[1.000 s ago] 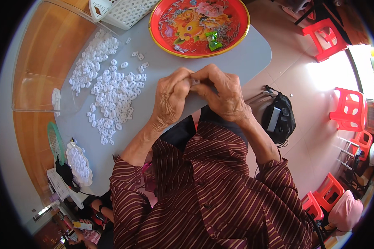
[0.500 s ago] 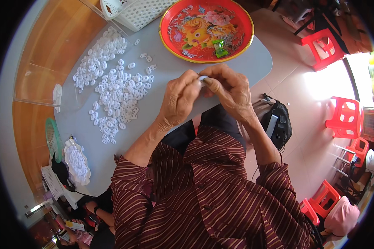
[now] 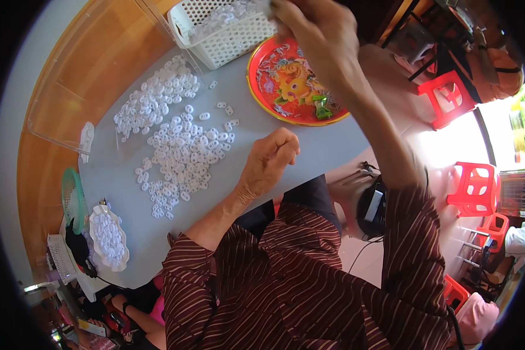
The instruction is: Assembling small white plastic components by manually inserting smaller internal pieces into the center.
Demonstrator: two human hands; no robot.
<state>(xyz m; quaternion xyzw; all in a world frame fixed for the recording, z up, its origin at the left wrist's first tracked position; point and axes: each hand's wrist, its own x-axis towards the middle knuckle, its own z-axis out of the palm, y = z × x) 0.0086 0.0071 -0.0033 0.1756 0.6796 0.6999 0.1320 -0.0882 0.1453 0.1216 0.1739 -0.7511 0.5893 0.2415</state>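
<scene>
My left hand (image 3: 269,158) is curled closed above the near edge of the grey table (image 3: 245,108); whatever its fingers hold is hidden. My right hand (image 3: 324,36) is stretched out to the far side, between a white perforated basket (image 3: 230,49) and a round red tray (image 3: 249,76). Its fingertips are blurred near the basket's right end, so their grip is unclear. White plastic pieces (image 3: 233,11) lie in the basket. Small oval white pieces with two holes (image 3: 184,154) are spread left of my left hand. On the tray are small metal-looking bits (image 3: 280,109) and a green object (image 3: 321,108).
A second heap of white pieces (image 3: 157,90) lies by a clear panel (image 3: 61,131). At the left stand a white scalloped dish (image 3: 122,256) of small pieces and a green mesh racket-like item (image 3: 73,195). Red stools (image 3: 472,189) and a black bag (image 3: 370,210) are to the right.
My hands have come apart from around the small white piece. The right has reached far forward to the basket; the left stays closed over the table. The view has shifted, showing more of the basket.
</scene>
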